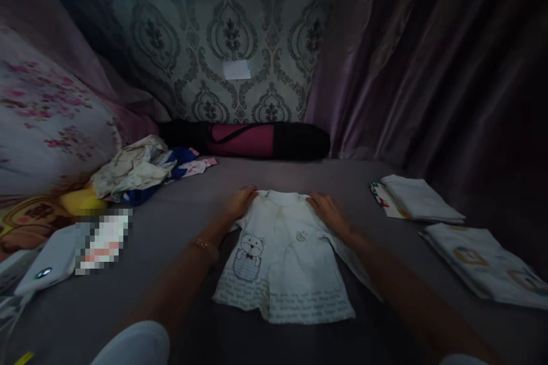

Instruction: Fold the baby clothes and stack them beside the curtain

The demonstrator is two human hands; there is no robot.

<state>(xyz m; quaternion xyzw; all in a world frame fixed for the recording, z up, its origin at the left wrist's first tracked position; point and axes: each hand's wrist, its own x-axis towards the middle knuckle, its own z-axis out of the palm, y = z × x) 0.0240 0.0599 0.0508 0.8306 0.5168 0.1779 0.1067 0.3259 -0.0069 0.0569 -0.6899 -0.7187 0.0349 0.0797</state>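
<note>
Both the left hand (245, 202) and right hand (326, 209) touch the shoulders of a bear-print baby top (282, 251) on the grey sheet (171, 225); their grip is unclear. Uneven pulling could skew it, or the right forearm (385, 265) could drag the sleeve (351, 261).

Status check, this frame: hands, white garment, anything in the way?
Left hand at one shoulder of the white garment, right hand at the other. Garment spread, bear print up. Folded cloths right, crumpled pile left, both apart from it.

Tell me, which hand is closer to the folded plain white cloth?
Right. The right hand is left of that cloth; the left hand is farther left, across the white bear-print garment.
</note>
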